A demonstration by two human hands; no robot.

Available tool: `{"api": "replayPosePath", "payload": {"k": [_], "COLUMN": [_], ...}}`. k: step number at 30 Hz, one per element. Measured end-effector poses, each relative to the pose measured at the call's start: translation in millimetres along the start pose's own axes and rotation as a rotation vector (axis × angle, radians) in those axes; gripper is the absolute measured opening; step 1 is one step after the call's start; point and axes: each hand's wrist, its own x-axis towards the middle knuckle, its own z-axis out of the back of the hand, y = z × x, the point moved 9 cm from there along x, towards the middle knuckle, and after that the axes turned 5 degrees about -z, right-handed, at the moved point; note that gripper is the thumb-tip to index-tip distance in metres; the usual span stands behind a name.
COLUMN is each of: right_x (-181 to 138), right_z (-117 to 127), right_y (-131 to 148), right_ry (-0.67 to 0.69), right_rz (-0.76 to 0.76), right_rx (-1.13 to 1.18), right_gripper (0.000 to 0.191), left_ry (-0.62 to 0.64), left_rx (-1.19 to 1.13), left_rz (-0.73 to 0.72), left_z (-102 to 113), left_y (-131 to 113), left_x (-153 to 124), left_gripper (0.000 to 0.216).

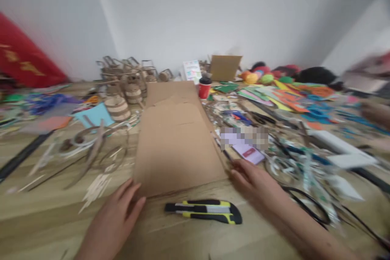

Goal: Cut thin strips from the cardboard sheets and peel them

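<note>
A large sheet of brown cardboard (pixel 178 142) lies flat in front of me on the wooden table. At its near left corner is my left hand (pixel 120 211), holding nothing, with thumb and fingers apart. My right hand (pixel 248 176) is by the near right corner, fingers drawn together. A slim dark pen-like stick (pixel 226 154) runs from its fingertips along the cardboard's right edge; blur hides part of the grip. Between my hands, just below the cardboard, a black and yellow utility knife (pixel 204 211) lies on the table.
Small woven baskets (pixel 117 107) stand back left, with thin wood strips (pixel 96 189) nearer. A red cup (pixel 204 87) with a black lid is behind the cardboard. To the right are a phone (pixel 248 152), coloured paper (pixel 286 97) and tangled strips. Another person's hand (pixel 374 113) shows far right.
</note>
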Motion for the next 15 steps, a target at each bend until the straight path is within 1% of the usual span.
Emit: {"api": "replayPosePath", "payload": {"k": [2,5,8,10,13,15], "right_x": [11,27,36,38,35,31], "right_z": [-11,-23,-24,-23,-31,-40], "right_y": [0,-5,-6,-6,-6,-7], "right_ry": [0.01,0.011,-0.043,-0.045,0.058,0.141], "right_rz": [-0.006,-0.037,-0.08,-0.146,-0.303,-0.41], "right_rx": [0.068,0.211,0.328,0.436,0.72,0.924], "right_gripper": [0.04,0.043,0.047,0.049,0.052,0.05], "left_ry": [0.038,0.073,0.078,0.058,0.033,-0.003], "left_rx": [0.025,-0.021,-0.109,-0.186,-0.351,-0.472], "left_rz": [0.015,0.056,0.093,0.129,0.198,0.239], "left_z": [3,4,4,7,10,14], "left_y": [-13,-21,-23,-22,-18,-15], "left_x": [3,6,5,5,7,8], "left_gripper": [0.038,0.035,0.034,0.032,0.031,0.031]}}
